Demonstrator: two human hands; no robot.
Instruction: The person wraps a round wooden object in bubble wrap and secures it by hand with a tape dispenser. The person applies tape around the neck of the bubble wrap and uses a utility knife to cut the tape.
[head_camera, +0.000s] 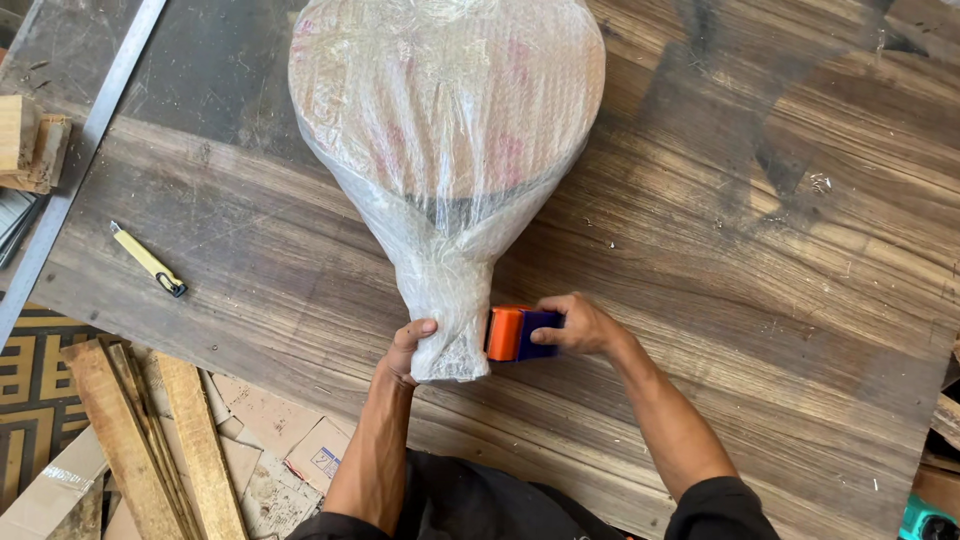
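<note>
Nearest the camera, the person's two bare forearms reach up from dark sleeves onto a wooden table (760, 250). The left hand (405, 350) is curled around the narrow lower end of a bubble-wrapped bundle (445, 130), thumb on top, fingers closed on the twisted neck of wrap. The right hand (580, 325) grips a tape dispenser (518, 333), orange at the front and dark blue behind, its fingers closed over the blue body. The dispenser's orange end touches the right side of the neck, just beside the left hand.

Below the table edge on the left lie wood slats (140, 430) and flattened cardboard (290, 450) on a patterned floor.

Farther up, the bundle widens into a round, flat shape that lies on the middle of the table and runs to the top edge of the view; something wooden with red patches shows faintly through the wrap. To the left, well apart, a yellow utility knife (147, 259) lies on the boards. A long metal ruler (85, 150) runs slantwise along the left side, with small wood blocks (30, 145) beyond it.
</note>
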